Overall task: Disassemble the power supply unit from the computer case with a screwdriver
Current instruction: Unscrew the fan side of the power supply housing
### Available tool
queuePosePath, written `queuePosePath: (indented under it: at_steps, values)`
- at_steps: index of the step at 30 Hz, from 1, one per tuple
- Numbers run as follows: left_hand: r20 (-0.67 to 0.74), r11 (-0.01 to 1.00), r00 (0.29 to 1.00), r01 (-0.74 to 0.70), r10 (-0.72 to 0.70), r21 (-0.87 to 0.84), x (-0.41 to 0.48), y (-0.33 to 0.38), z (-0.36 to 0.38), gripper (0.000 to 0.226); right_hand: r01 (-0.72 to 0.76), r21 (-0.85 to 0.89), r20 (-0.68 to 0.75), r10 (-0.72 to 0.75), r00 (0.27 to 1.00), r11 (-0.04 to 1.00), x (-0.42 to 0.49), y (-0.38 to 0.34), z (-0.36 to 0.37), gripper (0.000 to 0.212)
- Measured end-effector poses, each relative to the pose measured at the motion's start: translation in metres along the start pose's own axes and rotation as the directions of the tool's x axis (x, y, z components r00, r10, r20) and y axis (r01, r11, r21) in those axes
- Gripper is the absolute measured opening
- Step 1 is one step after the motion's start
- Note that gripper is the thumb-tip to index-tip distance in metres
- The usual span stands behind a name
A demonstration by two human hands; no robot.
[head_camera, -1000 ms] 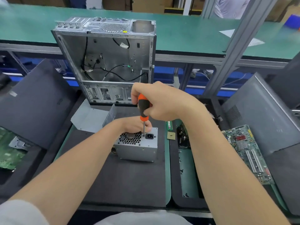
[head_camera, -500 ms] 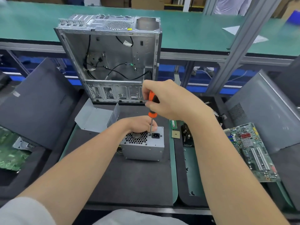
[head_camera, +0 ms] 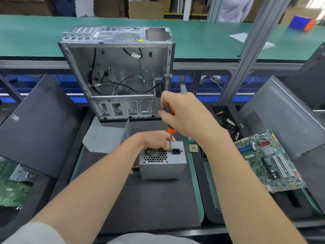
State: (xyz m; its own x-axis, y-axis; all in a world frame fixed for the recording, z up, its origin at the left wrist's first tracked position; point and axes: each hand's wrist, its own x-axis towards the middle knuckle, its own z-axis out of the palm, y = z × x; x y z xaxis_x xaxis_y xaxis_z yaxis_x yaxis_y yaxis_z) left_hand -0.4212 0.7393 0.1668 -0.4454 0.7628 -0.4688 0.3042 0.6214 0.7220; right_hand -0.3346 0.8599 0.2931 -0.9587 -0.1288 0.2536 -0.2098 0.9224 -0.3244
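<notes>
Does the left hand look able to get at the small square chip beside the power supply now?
Probably not directly. The left hand holds the power supply, and the screwdriver gripped by the right hand stands upright between it and the chip. The chip lies uncovered, so going round may work.

Grey PSU (head_camera: 162, 166) sits on the mat (head_camera: 140, 205), gutted case (head_camera: 121, 71) upright behind it; orange screwdriver (head_camera: 171, 130) stands tip-down, seemingly on its top.

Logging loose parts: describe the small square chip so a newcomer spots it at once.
Start at the open metal computer case standing upright mid-bench. In front of it lies the grey power supply unit. The chip lies just right of it, the only flat gold-tan square there.
</notes>
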Motion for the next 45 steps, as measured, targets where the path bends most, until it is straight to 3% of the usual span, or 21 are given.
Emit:
queuePosePath:
  at_steps: [1, 4, 8, 10, 12, 14, 16, 19, 22, 25, 29, 33, 35, 37, 39, 41, 45]
  values:
    - [-0.006, 1.000, 1.000, -0.026, 0.026, 0.003, 0.001, -0.002, 0.000, 0.020, 0.029, 0.057, 0.042, -0.031, 0.999, 0.998, -0.002, -0.002, -0.001, 0.013]
    - [-0.002, 0.998, 0.999, -0.050, 0.050, -0.025, 0.002, -0.003, 0.001, 0.018, 0.054, 0.115, 0.146, -0.071, 0.987, 0.992, -0.005, -0.002, -0.009, 0.025]
    - [0.010, 0.999, 1.000, -0.012, 0.013, -0.031, 0.003, -0.006, -0.001, 0.026, -0.056, 0.187, 0.223, 0.013, 0.975, 0.981, -0.008, 0.000, -0.021, 0.037]
    - [0.012, 0.999, 1.000, -0.001, 0.001, -0.045, 0.004, -0.006, -0.002, 0.031, -0.104, 0.204, 0.158, 0.072, 0.985, 0.973, -0.011, -0.003, -0.014, 0.028]
    - [0.022, 0.998, 1.000, -0.008, 0.009, -0.060, 0.005, -0.006, -0.003, 0.032, -0.169, 0.114, 0.013, 0.169, 0.986, 0.979, -0.011, -0.006, -0.004, 0.025]
    - [0.020, 1.000, 1.000, -0.008, 0.008, -0.027, 0.005, -0.005, -0.003, 0.035, -0.301, -0.097, -0.119, 0.289, 0.950, 0.949, -0.006, -0.007, 0.002, 0.049]
    - [0.025, 0.999, 1.000, 0.007, -0.006, -0.033, 0.006, -0.004, -0.003, 0.043, -0.390, -0.252, -0.166, 0.358, 0.919, 0.886, 0.000, -0.008, 0.000, 0.064]
    - [0.012, 0.998, 1.000, 0.019, -0.019, -0.062, 0.007, -0.007, -0.002, 0.035, -0.317, -0.244, -0.039, 0.317, 0.948, 0.916, 0.005, -0.003, -0.006, 0.053]
    - [0.015, 0.997, 1.000, 0.015, -0.014, -0.072, 0.008, -0.012, -0.001, 0.020, -0.137, -0.080, 0.158, 0.149, 0.976, 0.987, 0.003, -0.001, -0.016, 0.021]
    - [0.006, 1.000, 1.000, 0.007, -0.007, -0.024, 0.005, -0.009, -0.002, 0.017, -0.008, -0.014, 0.274, 0.011, 0.962, 1.000, -0.001, -0.005, -0.027, 0.007]
    - [-0.015, 1.000, 1.000, -0.005, 0.005, -0.010, 0.001, -0.004, -0.002, 0.021, 0.057, -0.097, 0.399, -0.013, 0.917, 0.994, -0.001, -0.008, -0.041, 0.025]
    - [0.002, 1.000, 1.000, -0.008, 0.008, -0.026, -0.003, -0.005, -0.001, 0.024, 0.048, -0.067, 0.512, -0.007, 0.859, 0.997, 0.000, -0.015, -0.048, 0.049]
    - [0.005, 1.000, 1.000, -0.006, 0.006, -0.019, -0.003, -0.005, -0.001, 0.025, 0.028, -0.169, 0.487, 0.059, 0.871, 0.985, 0.001, -0.019, -0.044, 0.041]
    - [0.003, 0.999, 1.000, 0.014, -0.014, -0.033, -0.004, -0.004, -0.001, 0.025, -0.039, -0.363, 0.364, 0.180, 0.914, 0.931, 0.003, -0.021, -0.038, 0.028]
    - [0.010, 1.000, 1.000, 0.011, -0.011, -0.028, -0.004, -0.004, -0.001, 0.022, -0.137, -0.477, 0.256, 0.286, 0.923, 0.868, 0.007, -0.020, -0.033, 0.054]
    - [0.012, 1.000, 1.000, 0.003, -0.002, -0.010, -0.003, -0.005, -0.001, 0.020, -0.188, -0.478, 0.217, 0.322, 0.921, 0.858, 0.011, -0.018, -0.030, 0.066]
    - [-0.001, 1.000, 1.000, 0.009, -0.009, 0.020, -0.002, -0.004, -0.001, 0.025, -0.055, -0.393, 0.300, 0.184, 0.936, 0.918, 0.014, -0.013, -0.029, 0.042]
